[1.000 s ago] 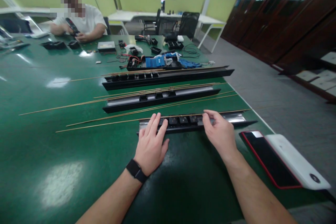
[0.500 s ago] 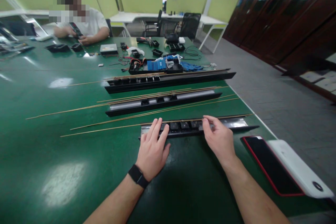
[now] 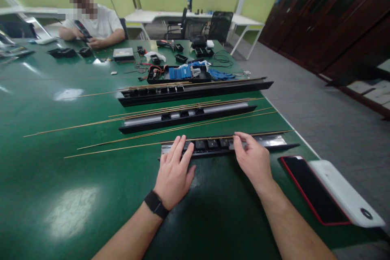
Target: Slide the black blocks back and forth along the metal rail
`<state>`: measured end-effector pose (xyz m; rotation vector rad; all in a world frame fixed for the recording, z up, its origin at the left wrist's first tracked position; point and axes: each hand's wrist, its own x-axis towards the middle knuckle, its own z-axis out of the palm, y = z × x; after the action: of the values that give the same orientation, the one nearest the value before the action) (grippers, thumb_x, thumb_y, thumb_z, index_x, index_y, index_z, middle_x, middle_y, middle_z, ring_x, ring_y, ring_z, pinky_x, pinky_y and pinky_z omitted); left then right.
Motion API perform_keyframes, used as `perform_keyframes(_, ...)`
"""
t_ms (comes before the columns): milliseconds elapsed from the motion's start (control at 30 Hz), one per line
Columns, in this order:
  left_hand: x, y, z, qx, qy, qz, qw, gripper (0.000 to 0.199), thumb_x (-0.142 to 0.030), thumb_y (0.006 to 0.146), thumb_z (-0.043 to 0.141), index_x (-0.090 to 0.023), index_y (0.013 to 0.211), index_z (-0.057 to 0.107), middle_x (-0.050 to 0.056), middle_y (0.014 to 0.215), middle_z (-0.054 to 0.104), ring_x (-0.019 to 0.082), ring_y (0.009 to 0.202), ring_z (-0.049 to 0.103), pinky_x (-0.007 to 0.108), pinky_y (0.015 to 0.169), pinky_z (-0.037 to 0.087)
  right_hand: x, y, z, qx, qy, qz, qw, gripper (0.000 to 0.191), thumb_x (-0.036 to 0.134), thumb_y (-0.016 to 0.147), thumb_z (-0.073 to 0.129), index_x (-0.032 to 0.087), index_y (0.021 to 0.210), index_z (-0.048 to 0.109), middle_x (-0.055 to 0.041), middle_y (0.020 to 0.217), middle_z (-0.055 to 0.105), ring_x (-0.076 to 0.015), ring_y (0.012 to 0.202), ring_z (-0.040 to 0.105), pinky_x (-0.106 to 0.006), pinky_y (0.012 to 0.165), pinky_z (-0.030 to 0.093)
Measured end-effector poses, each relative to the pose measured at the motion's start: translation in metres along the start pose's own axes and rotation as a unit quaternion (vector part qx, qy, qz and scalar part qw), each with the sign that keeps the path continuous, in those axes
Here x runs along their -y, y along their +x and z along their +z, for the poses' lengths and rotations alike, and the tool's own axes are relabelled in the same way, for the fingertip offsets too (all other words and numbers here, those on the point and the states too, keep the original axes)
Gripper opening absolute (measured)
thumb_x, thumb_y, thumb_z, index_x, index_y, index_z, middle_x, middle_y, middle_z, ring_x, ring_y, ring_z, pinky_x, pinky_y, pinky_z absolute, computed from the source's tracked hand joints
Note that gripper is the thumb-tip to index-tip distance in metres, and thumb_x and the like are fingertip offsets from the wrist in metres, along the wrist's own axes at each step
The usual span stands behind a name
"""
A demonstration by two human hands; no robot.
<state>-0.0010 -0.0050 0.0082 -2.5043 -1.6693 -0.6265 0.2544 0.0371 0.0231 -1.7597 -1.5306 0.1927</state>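
Observation:
Nearest me a black trough (image 3: 210, 154) with a silvery inner face lies across the green table (image 3: 128, 207), several black blocks (image 3: 213, 144) set in it. My left hand (image 3: 174, 174), wearing a black wristband, rests over the trough's left part with fingers stretched out and covers some of it. Along the trough's far edge runs a thin gold-coloured rod (image 3: 122, 149), sticking out well past the left end. Thumb and fingertips of my right hand (image 3: 253, 158) pinch this rod near the trough's middle right.
Beyond lie a second trough (image 3: 189, 123), a third trough (image 3: 195, 94) and more thin rods (image 3: 170, 131). Farther back are a black case (image 3: 152, 80) with wires and blue gloves (image 3: 221, 74). At right lie a red-edged phone (image 3: 313, 191) and a white device (image 3: 344, 193). A person (image 3: 103, 28) sits opposite.
The whole view has shifted slightly, with things appearing a little higher and farther left. Both hands keep their places on the trough and the rod.

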Motion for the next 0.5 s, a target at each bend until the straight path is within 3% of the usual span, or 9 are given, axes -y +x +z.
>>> perform_keyframes(500, 0.0005, 0.0015, 0.0017, -0.009, 0.002, -0.003, 1.000, 0.061, -0.026, 0.096, 0.062, -0.017, 0.155, 0.046, 0.019, 0.171, 0.034, 0.035, 0.159, 0.032, 0.056, 0.106, 0.052, -0.0014, 0.0017, 0.0024, -0.010, 0.015, -0.020, 1.000, 0.040, 0.049, 0.096, 0.058, 0.020, 0.115, 0.079, -0.0089, 0.099, 0.081, -0.0252, 0.087, 0.077, -0.039, 0.093, 0.059)
